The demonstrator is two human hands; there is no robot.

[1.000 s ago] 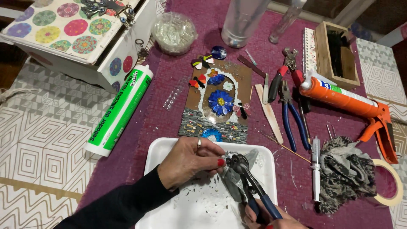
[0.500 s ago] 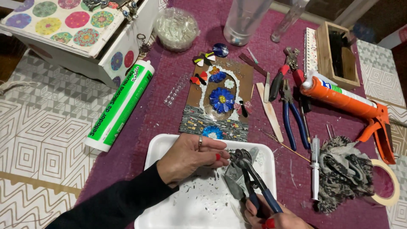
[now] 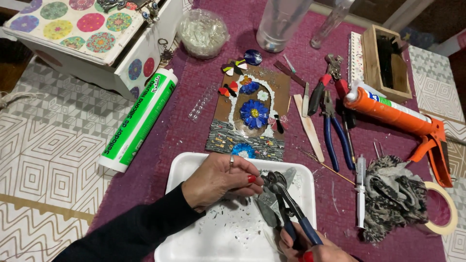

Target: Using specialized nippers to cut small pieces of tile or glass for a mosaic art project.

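Note:
My left hand (image 3: 218, 178) pinches a small grey glass piece (image 3: 287, 176) over a white foam tray (image 3: 187, 171). My right hand (image 3: 310, 247), at the bottom edge, grips the blue handles of wheeled glass nippers (image 3: 286, 204); their jaws meet the piece beside my left fingertips. More grey shards (image 3: 268, 209) and fine chips lie in the tray. Just beyond the tray lies a mosaic panel (image 3: 250, 114) with blue flowers on a brown board.
A green-and-white sealant tube (image 3: 138, 119) lies at left by a painted white box (image 3: 92, 34). At right are blue pliers (image 3: 335, 131), red pliers (image 3: 323, 87), an orange caulking gun (image 3: 403, 119), a rag (image 3: 393, 194), a tape roll (image 3: 449, 208), a syringe (image 3: 360, 191) and a wooden box (image 3: 386, 60).
The camera view has shifted slightly. Both hands stay over the tray, with the nippers still at the glass piece; my right hand shows a little more at the bottom edge.

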